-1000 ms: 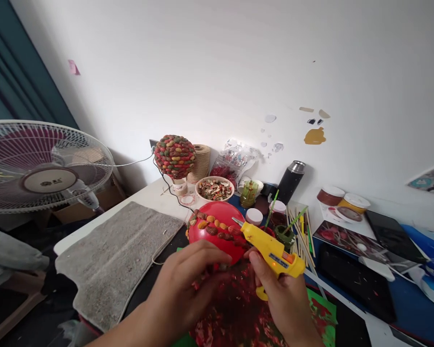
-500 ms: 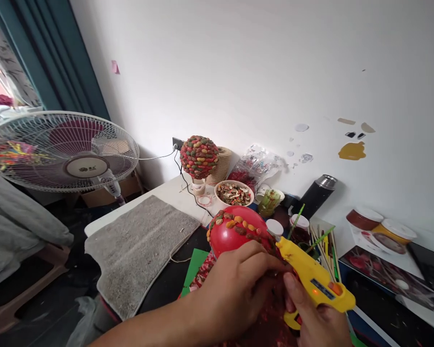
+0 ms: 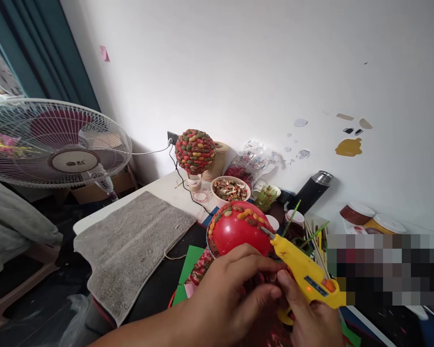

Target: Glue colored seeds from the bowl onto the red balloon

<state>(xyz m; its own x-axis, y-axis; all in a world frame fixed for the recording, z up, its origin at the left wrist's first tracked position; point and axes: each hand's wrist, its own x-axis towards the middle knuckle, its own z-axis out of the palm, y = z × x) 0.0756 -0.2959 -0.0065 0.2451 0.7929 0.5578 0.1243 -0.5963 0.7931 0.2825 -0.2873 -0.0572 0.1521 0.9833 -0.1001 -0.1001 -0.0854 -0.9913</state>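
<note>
A yellow glue gun (image 3: 300,265) with an orange light is gripped in my right hand (image 3: 313,315), its metal nozzle at the right side of a red balloon (image 3: 235,233). Rows of painted nut shells (image 3: 244,214) in orange, green, brown and red run across the balloon's top. In front of the balloon, the fingers of my left hand (image 3: 235,289) are bent and meet my right thumb. What lies between those fingertips is too hidden to name. A finished-looking shell-covered ball (image 3: 195,152) sits on a paper cup (image 3: 194,183) behind.
Behind the balloon stand a bowl of shells (image 3: 231,189), a twine spool (image 3: 217,161) and a stained cup (image 3: 267,196). A black flask (image 3: 313,193) leans near the wall. A grey mat (image 3: 133,246) covers the table's left, beside a fan (image 3: 75,159).
The view has shifted slightly, moving the room's things a little left and up. My left thumb has come into view against the fingers. The glue gun's nozzle now shows beside the balloon.
</note>
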